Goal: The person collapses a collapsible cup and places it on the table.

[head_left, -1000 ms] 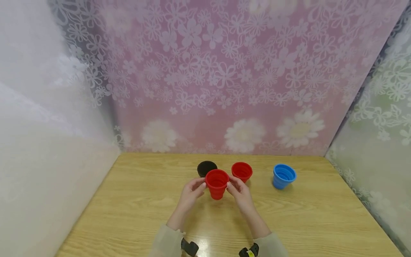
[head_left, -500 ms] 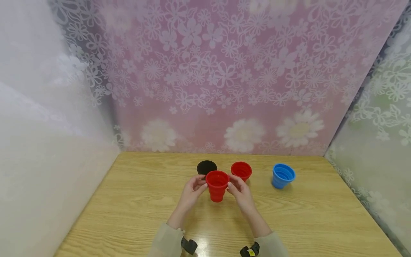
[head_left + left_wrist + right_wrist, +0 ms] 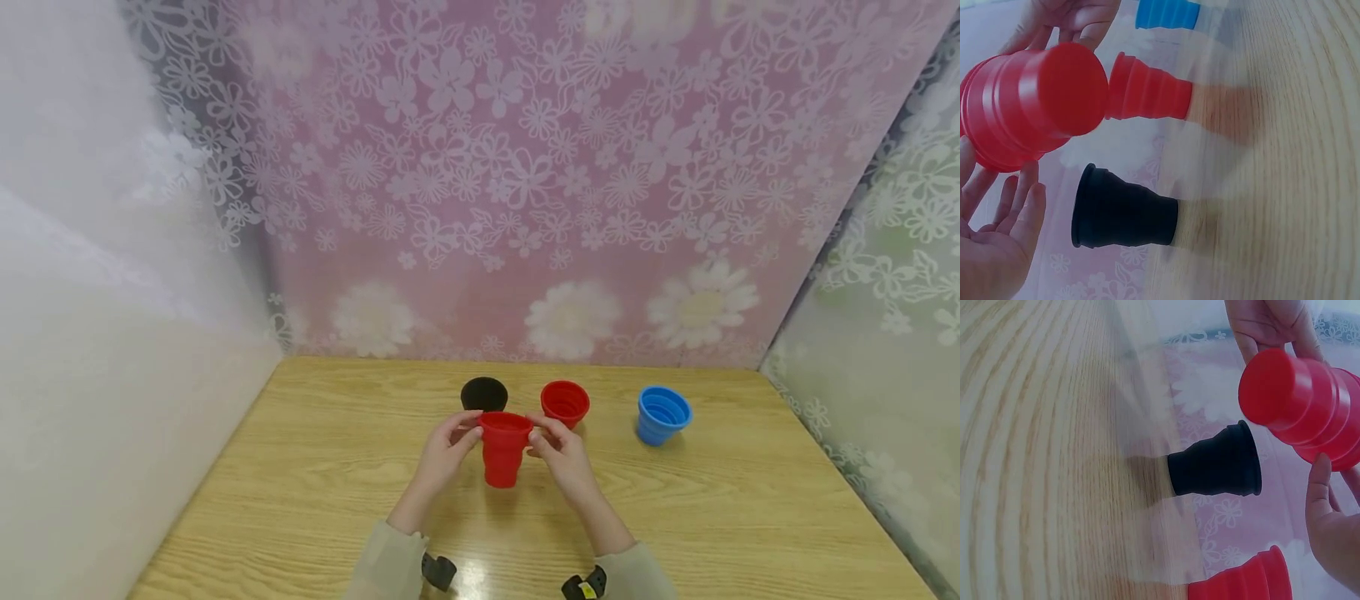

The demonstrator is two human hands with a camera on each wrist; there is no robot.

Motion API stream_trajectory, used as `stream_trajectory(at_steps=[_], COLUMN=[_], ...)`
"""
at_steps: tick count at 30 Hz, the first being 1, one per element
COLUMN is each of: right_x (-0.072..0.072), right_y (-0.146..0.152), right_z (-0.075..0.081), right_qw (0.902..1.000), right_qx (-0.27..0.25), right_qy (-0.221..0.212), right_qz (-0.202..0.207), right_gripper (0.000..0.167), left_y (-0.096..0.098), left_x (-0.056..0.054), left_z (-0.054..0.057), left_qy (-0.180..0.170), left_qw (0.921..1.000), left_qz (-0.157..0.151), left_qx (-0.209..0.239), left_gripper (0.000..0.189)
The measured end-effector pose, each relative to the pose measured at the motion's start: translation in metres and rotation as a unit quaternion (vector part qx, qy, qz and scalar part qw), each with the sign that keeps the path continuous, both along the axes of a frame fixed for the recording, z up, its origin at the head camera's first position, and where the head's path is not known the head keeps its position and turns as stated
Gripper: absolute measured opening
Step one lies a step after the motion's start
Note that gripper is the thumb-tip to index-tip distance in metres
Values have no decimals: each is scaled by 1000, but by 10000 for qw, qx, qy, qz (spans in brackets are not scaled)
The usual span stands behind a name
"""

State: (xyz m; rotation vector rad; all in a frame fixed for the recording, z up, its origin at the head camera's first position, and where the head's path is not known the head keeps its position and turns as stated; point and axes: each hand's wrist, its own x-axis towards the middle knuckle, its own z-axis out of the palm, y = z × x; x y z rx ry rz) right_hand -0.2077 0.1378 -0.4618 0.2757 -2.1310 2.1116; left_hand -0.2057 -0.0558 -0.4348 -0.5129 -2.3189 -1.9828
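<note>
Sleeves (image 3: 386, 562) showed nearest on my feed; past them the left hand (image 3: 444, 454) and right hand (image 3: 564, 454), partly curled, pinched a red cup (image 3: 502, 457) at opposite sides of its rim, clear of the counter (image 3: 337, 492). Farther back I saw a black cup (image 3: 483, 394), a second red cup (image 3: 565, 402) to its right and a blue cup (image 3: 662, 415) rightmost.

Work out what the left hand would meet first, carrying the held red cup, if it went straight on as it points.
Probably the black cup, just beyond the left hand. The held red cup is off the table, so the hand might pass above; height is unclear.
</note>
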Motion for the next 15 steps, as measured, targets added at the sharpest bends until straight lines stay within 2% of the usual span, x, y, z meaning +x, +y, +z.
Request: stream_trajectory(at_steps=[7,15], right_x=[1,0], right_y=[0,-1], right_z=[0,4], right_qw=[9999,9976], right_qx=[39,-163], right_qy=[-35,-597], right_qz=[-125,-299], right_gripper=[29,19], left_y=[0,1], left_x=[0,-2], left_z=[0,0], left_qy=[-22,-116], left_qw=[9998,9995], left_qz=[121,238], left_qx=[175,176], left_gripper=[24,16])
